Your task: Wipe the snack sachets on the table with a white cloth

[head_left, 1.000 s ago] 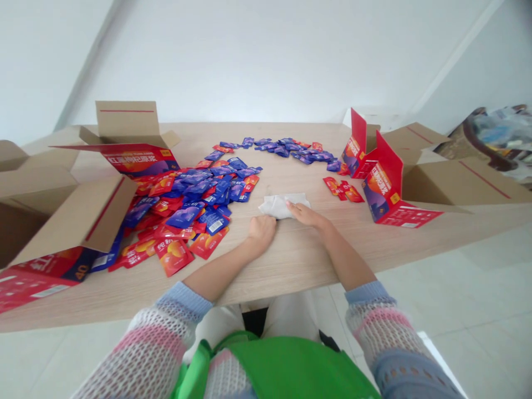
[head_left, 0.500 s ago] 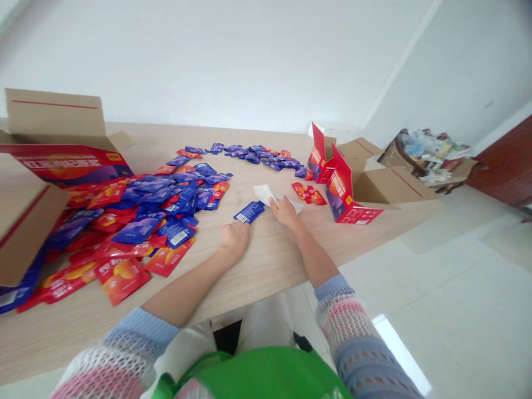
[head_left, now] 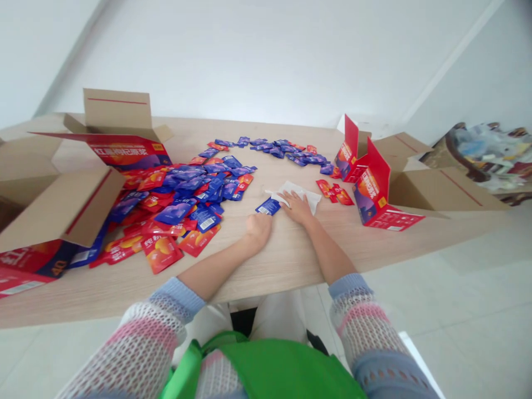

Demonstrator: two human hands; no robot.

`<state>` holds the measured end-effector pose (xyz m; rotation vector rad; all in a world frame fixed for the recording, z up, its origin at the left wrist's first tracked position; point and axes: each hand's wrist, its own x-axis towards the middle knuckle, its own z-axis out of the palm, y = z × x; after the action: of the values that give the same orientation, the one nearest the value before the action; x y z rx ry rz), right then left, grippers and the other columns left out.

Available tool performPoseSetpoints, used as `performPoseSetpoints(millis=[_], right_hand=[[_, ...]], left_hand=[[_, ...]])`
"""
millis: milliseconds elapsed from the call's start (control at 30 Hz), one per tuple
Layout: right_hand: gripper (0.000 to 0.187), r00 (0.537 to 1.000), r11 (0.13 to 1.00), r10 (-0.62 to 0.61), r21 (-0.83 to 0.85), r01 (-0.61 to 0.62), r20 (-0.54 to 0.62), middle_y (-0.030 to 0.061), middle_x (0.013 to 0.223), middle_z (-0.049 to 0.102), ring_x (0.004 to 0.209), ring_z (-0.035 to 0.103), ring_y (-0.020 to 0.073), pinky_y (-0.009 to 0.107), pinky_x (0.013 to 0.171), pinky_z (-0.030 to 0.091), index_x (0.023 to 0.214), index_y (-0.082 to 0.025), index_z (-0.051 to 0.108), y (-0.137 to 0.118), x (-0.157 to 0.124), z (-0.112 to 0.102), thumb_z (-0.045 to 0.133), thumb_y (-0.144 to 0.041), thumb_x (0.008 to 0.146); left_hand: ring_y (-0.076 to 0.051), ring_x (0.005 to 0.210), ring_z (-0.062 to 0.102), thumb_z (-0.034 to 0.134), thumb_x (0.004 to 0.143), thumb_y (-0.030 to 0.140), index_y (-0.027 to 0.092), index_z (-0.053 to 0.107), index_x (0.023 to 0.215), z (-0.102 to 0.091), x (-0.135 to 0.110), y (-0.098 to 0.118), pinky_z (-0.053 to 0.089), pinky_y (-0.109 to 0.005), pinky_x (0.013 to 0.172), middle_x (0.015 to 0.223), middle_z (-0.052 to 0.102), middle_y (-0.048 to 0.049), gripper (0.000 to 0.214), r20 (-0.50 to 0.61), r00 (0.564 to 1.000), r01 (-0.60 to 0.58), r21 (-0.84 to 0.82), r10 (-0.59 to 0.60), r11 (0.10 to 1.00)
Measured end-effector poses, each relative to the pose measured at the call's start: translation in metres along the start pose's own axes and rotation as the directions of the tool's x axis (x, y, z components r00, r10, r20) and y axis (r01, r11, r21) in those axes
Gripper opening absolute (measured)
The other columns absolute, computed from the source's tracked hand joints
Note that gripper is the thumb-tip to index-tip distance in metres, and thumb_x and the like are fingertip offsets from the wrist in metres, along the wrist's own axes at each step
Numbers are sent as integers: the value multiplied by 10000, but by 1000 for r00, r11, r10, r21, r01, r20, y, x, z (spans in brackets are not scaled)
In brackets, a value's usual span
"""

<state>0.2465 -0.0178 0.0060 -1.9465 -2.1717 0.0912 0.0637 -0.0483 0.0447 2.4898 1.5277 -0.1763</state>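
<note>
My left hand [head_left: 258, 231] is a closed fist on the wooden table [head_left: 291, 263], with a blue sachet [head_left: 268, 206] sticking out past its fingers. My right hand [head_left: 297, 207] lies on a white tissue [head_left: 305, 195], fingers apart, next to that sachet. To the left spreads a large pile of blue and red sachets [head_left: 187, 202]. A smaller curved band of mostly blue sachets [head_left: 276, 151] lies at the far side. Several red sachets [head_left: 334, 192] lie to the right of the tissue.
Open cardboard cartons [head_left: 62, 208] with red printed boxes crowd the table's left end. Red boxes [head_left: 369, 188] and another carton [head_left: 436, 189] stand at the right. Beyond the near table edge is a tiled floor. A green bag [head_left: 282, 371] lies on my lap.
The blue sachet now sticks out of my left hand, having been absent there a second ago. The white tissue lies flatter and wider under my right hand. The view has swung left and back.
</note>
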Motion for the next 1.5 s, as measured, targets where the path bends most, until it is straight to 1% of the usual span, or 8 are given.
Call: performPoseSetpoints(millis=[167, 333, 533, 933, 1067, 1233, 1300, 1500], right_hand=[[499, 1000, 1000, 28, -11, -28, 13, -15, 1504, 295, 1383, 223, 297, 641, 1060, 126, 1413, -399, 321, 16, -1, 1, 239, -547, 944], [550, 999, 999, 35, 25, -35, 5, 48, 1472, 359, 1366, 266, 287, 603, 1079, 128, 1384, -285, 419, 17, -1, 5, 214, -549, 947], [518, 994, 994, 107, -1, -107, -26, 25, 1484, 337, 1366, 230, 355, 723, 1006, 81, 1368, -363, 425, 11, -4, 5, 221, -565, 936], [557, 990, 989, 127, -79, -123, 58, 43, 1529, 230, 1383, 175, 362, 711, 1014, 109, 1447, -360, 268, 8, -7, 3, 240, -555, 926], [559, 984, 982, 145, -133, -131, 105, 27, 1543, 185, 1395, 147, 337, 682, 1030, 132, 1458, -365, 224, 8, -6, 3, 239, -544, 929], [546, 979, 972, 168, -188, -143, 120, -14, 1551, 149, 1402, 130, 309, 660, 1040, 152, 1463, -396, 160, 11, -4, 10, 205, -534, 937], [543, 979, 969, 167, -203, -142, 114, -20, 1552, 145, 1401, 132, 307, 656, 1039, 161, 1463, -405, 144, 12, -4, 13, 190, -535, 938], [545, 980, 965, 159, -228, -129, 116, -11, 1552, 144, 1400, 137, 306, 646, 1040, 172, 1468, -399, 129, 13, -4, 14, 172, -533, 941]], left_hand=[[-285, 883, 652, 375, 891, 135, 104, 638, 1010, 3, -7, -21, 477, -373, 758, 943, 674, -160, 291, -180, 982, 63, -17, -65, 998], [-273, 1029, 575, 408, 898, 355, 92, 310, 1389, 2, -7, -31, 429, -347, 841, 1245, 522, -181, 566, -477, 867, 97, -122, -144, 988], [-311, 1183, 420, 458, 856, 518, 109, 505, 1162, 13, 2, -31, 301, -432, 983, 1209, 495, -174, 513, -421, 899, 86, -97, -119, 992], [-185, 867, 626, 474, 897, 253, 179, 452, 1102, 13, 0, -40, 436, -272, 746, 952, 642, -54, 219, -482, 844, 19, -414, -236, 910], [-202, 817, 641, 463, 912, 294, 192, 504, 1067, -2, 4, -57, 419, -273, 710, 888, 660, -49, 190, -602, 729, 92, -388, -327, 917], [-232, 884, 624, 406, 941, 295, 189, 553, 1130, -29, 9, -113, 400, -305, 749, 987, 656, -95, 262, -815, 412, 186, -363, -408, 913], [-246, 899, 609, 374, 948, 274, 197, 561, 1166, -38, 8, -140, 392, -326, 754, 1012, 638, -105, 298, -853, 339, 238, -329, -396, 914], [-283, 956, 559, 366, 921, 186, 194, 636, 1127, -51, -1, -209, 378, -368, 793, 967, 609, -141, 341, -880, 373, 333, -169, -294, 928]])
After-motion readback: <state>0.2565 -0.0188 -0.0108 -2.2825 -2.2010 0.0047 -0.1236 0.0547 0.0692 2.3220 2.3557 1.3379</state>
